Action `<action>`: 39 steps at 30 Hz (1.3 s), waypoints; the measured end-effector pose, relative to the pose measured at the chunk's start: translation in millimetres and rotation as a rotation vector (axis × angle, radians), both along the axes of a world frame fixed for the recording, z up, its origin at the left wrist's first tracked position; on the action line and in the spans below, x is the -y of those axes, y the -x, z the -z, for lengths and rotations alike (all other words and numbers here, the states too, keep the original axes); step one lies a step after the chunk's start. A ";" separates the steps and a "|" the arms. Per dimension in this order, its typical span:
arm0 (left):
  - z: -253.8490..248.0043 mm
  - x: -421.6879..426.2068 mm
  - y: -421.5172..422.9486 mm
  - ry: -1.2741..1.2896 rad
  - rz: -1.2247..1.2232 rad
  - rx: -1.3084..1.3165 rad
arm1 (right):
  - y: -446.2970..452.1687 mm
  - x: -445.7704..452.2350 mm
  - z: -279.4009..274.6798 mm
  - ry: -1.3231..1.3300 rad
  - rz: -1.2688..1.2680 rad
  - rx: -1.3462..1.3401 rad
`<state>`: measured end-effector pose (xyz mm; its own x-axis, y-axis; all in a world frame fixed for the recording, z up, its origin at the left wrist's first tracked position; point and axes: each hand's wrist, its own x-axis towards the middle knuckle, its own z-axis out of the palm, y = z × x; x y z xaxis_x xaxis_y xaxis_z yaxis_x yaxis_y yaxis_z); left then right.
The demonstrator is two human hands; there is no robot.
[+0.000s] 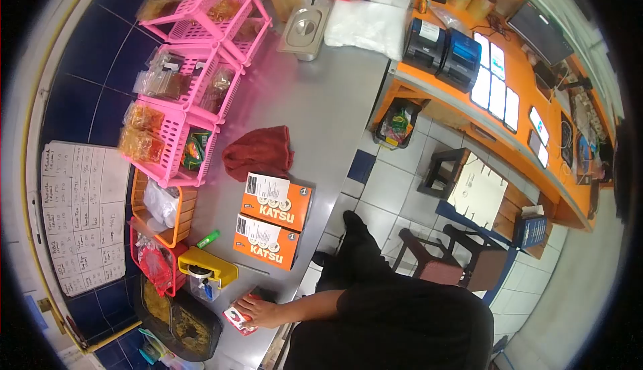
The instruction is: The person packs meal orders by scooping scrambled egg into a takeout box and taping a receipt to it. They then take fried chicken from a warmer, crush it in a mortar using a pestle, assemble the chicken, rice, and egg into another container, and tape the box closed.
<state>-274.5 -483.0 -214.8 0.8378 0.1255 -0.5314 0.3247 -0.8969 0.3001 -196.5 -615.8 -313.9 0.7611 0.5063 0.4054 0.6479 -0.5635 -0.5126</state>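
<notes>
My left hand (pixel 260 314) reaches over the near end of the steel counter (pixel 321 112), its fingers closed around a small red-and-white box (pixel 236 317). Part of that box is hidden under the fingers, and a dark item lies just beyond the hand. Close by stands a yellow tape dispenser (pixel 224 273), with a green pen-like item (pixel 208 238) beside it. Two orange boxes marked KATSU, one (pixel 298 204) behind the other (pixel 284 257), lie side by side with white paper slips on top. My right hand is out of view.
Pink stacked baskets (pixel 213 53) hold bagged goods along the wall. A dark red cloth (pixel 258 153), a lidded steel container (pixel 305 31) and a black bin-like tray (pixel 201 336) are around the counter. Rightward, stools (pixel 429 259) stand below an orange desk with printers (pixel 459 58) and several phones.
</notes>
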 end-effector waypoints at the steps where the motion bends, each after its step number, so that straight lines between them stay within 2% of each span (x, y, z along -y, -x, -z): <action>1: -3.3 0.4 -1.3 0.008 -0.003 -0.026 | -0.6 -2.7 4.3 -0.052 -0.006 -0.003; 4: -19.9 -6.6 -9.2 0.044 -0.033 -0.111 | -3.9 1.0 4.8 -0.088 -0.069 -0.029; 6: -46.0 -18.8 -12.6 0.095 -0.094 -0.195 | 0.5 -4.2 -0.1 -0.114 0.122 -0.025; 7: -67.2 -21.9 -15.9 0.133 -0.137 -0.243 | -13.8 17.6 -28.3 -0.459 0.008 -0.499; 8: -92.0 -13.2 -24.4 0.190 -0.189 -0.272 | -11.7 4.3 -7.0 -0.404 -0.088 -0.228; 9: -113.3 3.7 -38.7 0.284 -0.243 -0.237 | -13.4 24.0 -27.0 -0.255 -0.251 -0.237; 10: -131.9 20.6 -46.4 0.410 -0.331 -0.153 | -8.7 9.4 -21.5 -0.033 -0.233 -0.214; 11: -145.2 51.1 -69.4 0.540 -0.326 0.081 | -3.6 2.7 -17.5 -0.054 -0.306 -0.170; 12: -131.0 61.9 -86.1 0.915 -0.643 0.092 | 1.6 -3.7 -15.7 -0.072 -0.358 -0.125; 13: -118.8 70.0 -107.7 0.935 -0.596 0.114 | 7.8 -11.6 -17.6 0.068 -0.333 -0.153; 14: -103.8 91.3 -124.5 1.006 -0.748 0.173 | 11.7 -15.8 -19.8 0.215 -0.285 -0.176; 15: -87.0 102.4 -138.6 0.917 -0.792 0.254 | 9.6 -17.3 -21.0 0.226 -0.337 -0.160; 16: -61.7 107.1 -152.7 0.804 -0.889 0.332 | 2.7 -17.3 -21.8 -0.033 -0.352 -0.299; 17: -39.2 106.6 -163.5 0.689 -0.975 0.396 | 2.6 -18.8 -20.0 -0.150 -0.358 -0.375; 18: -29.6 104.1 -170.6 0.702 -0.995 0.403 | 3.2 -22.0 -13.0 -0.270 -0.366 -0.446; 20: -8.3 94.1 -185.1 0.856 -1.057 0.179 | 2.3 -31.0 -1.5 -0.220 -0.287 -0.236; 21: 0.6 89.1 -191.2 0.863 -1.073 0.176 | 4.6 -31.2 1.7 -0.208 -0.298 -0.244; 23: 20.1 75.2 -206.2 1.093 -1.159 0.001 | 1.7 -31.4 0.9 -0.219 -0.315 -0.295; 24: 29.8 66.2 -213.3 1.099 -1.168 0.001 | -0.3 -30.9 -0.8 -0.220 -0.323 -0.313; 26: 45.2 49.2 -219.4 1.322 -1.066 -0.115 | -1.8 -25.3 -11.0 -0.122 -0.317 -0.212; 28: 42.1 46.2 -208.6 1.326 -1.062 -0.101 | 0.9 -23.9 -9.1 -0.110 -0.333 -0.204; 30: 41.1 53.2 -184.6 1.408 -0.914 0.163 | -2.7 -25.8 -5.2 -0.099 -0.334 -0.187; 31: 42.0 60.8 -174.3 1.408 -0.910 0.153 | -1.0 -31.7 3.6 -0.111 -0.314 -0.092; 32: 44.6 71.3 -162.9 1.368 -0.927 0.274 | 2.7 -34.5 13.7 -0.118 -0.298 0.001; 33: 49.4 80.2 -154.1 1.325 -0.953 0.399 | 3.3 -32.2 13.1 -0.111 -0.303 -0.009; 34: 66.8 82.6 -153.0 1.327 -0.978 0.401 | 1.5 -29.7 7.7 -0.075 -0.310 0.008; 36: 97.4 82.9 -157.7 0.334 -0.373 0.721 | 0.1 -27.1 -3.9 -0.037 -0.371 0.022; 37: 96.1 89.7 -153.7 0.318 -0.419 0.725 | 0.1 -25.1 -5.1 -0.007 -0.351 -0.018; 39: 66.5 97.6 -151.3 0.280 -0.638 0.432 | -1.2 -23.6 -10.3 0.037 -0.355 -0.061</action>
